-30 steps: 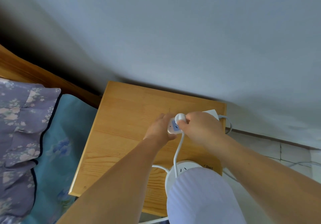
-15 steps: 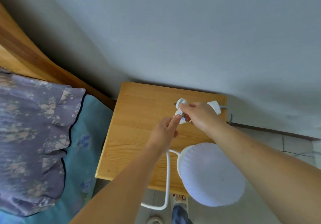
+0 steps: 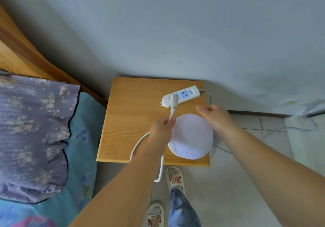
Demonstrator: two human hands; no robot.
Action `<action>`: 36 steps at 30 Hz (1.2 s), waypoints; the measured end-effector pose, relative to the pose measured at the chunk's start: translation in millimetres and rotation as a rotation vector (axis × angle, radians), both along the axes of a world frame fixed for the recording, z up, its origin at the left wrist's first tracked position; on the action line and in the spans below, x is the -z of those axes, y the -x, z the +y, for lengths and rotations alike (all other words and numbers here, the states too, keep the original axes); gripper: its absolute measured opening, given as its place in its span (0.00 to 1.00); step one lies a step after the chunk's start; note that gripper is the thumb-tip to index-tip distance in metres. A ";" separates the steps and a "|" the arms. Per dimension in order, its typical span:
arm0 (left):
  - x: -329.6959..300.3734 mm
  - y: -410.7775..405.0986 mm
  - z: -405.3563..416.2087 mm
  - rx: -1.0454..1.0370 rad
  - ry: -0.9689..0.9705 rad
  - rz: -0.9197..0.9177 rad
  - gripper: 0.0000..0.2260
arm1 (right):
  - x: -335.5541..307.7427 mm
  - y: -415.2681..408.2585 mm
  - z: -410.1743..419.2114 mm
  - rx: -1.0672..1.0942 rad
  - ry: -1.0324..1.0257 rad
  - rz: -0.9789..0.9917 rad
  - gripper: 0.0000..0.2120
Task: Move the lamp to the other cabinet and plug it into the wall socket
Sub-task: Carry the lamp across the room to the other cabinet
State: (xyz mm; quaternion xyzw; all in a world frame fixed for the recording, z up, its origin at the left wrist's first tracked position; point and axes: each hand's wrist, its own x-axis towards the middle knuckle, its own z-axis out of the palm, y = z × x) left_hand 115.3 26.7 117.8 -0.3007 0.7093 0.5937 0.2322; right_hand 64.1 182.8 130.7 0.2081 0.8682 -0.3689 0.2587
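Sitting now in the end outlet of the power strip (image 3: pixel 182 94), the lamp's plug (image 3: pixel 171 101) is no longer between the fingers as it was half a second ago; both hands have come off it.

Head view, items in order:

- Lamp (image 3: pixel 190 136): white ribbed shade, standing on the near right corner of the wooden cabinet (image 3: pixel 130 107), well in from the back edge. Unmoved against the earlier frame.
- Plug: pressed into the strip's left end, its white body covering that outlet. Whether it is fully seated cannot be told from above.
- Cord (image 3: pixel 139 144): runs from the plug down to the left hand, loops over the cabinet's front edge and hangs toward the floor.
- Left hand (image 3: pixel 162 130): closed in a pinch on the cord just below the plug's strain relief. Earlier its fingers were up at the plug itself.
- Right hand (image 3: pixel 212 117): half-curled, empty, hovering above the shade's far right edge; earlier it gripped the plug at the strip.
- Power strip: lying on the cabinet's back right area, its own lead going off the right side.

Judgement: placement and plugging appear done; what is left looks like letting go of the cord.
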 end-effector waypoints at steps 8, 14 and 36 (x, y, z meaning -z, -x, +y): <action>-10.4 -13.7 13.4 -0.111 -0.093 -0.160 0.17 | 3.0 -33.7 7.7 0.380 0.368 -0.250 0.26; -25.5 -27.6 5.9 -0.081 -0.053 -0.092 0.12 | -22.6 -55.1 7.9 0.475 0.407 -0.274 0.24; -229.0 -147.0 132.9 0.622 -0.116 0.184 0.13 | -220.8 -301.6 136.7 0.861 0.584 0.223 0.08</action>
